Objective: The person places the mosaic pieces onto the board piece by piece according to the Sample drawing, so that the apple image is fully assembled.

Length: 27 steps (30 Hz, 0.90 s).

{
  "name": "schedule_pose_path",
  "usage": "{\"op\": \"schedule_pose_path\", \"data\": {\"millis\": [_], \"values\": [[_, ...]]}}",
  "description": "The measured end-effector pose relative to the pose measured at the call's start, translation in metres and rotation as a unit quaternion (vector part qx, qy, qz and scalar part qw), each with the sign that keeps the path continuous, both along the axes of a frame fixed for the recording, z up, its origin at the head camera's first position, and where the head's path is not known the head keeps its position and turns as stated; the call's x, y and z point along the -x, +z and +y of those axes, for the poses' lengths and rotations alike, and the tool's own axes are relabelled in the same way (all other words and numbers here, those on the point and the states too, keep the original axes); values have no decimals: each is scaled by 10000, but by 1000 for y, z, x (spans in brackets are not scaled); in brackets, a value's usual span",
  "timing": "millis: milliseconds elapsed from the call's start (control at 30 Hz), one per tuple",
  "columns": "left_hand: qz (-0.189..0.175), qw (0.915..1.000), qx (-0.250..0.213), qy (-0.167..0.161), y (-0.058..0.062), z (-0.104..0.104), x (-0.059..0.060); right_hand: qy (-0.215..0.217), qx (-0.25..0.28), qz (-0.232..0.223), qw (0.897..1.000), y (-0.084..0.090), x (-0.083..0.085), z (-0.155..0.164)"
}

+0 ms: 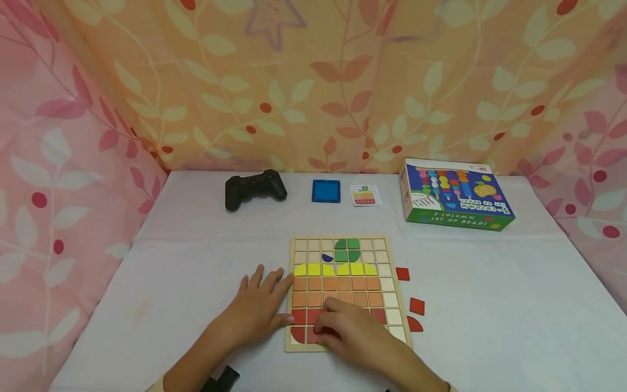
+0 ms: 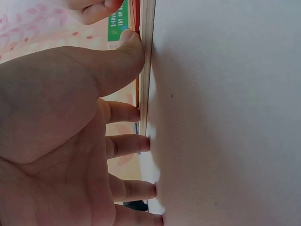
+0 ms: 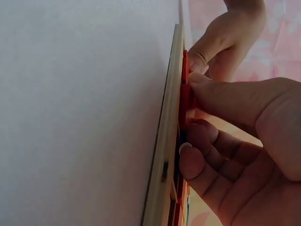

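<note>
A wooden grid board lies on the table, bearing a tile picture: green on top, a yellow row, two orange rows, and red rows nearest me. My left hand has its fingers spread, thumb and index fingertip against the board's left edge. The other fingertips rest on the tablecloth in the left wrist view. Over the bottom rows, my right hand has curled fingers and pinches a red tile at the board's surface. This hand hides part of the red rows in the head view. A small dark blue half-round piece sits beside the green tiles.
Right of the board lie red square tiles and a red quarter-round tile. Farther back are a black game controller, a blue square tray, a pattern card and a bead-set box. Patterned curtains surround the table.
</note>
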State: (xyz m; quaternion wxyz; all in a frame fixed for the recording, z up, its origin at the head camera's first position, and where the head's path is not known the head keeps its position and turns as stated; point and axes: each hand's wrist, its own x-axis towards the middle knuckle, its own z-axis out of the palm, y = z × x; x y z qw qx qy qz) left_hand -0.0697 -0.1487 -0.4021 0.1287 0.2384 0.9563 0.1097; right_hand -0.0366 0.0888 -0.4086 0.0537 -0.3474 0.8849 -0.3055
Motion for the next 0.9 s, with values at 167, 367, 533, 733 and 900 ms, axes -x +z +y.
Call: {"op": "schedule_pose_path", "data": {"millis": [167, 367, 533, 733, 900], "values": [[23, 10000, 1, 0, 1, 0, 0, -238, -17, -211, 9995, 1, 1, 0], [36, 10000, 38, 18, -2, 0, 0, -459, -50, -275, 9986, 1, 4, -1], [94, 9999, 58, -17, -4, 0, 1, -443, -8, -306, 9985, -1, 4, 0], [63, 10000, 42, -17, -2, 0, 0, -654, -22, 166, 9977, 1, 8, 10], [39, 10000, 59, 7, 0, 1, -1, -1220, -408, 344, 9911, 7, 14, 23]]}}
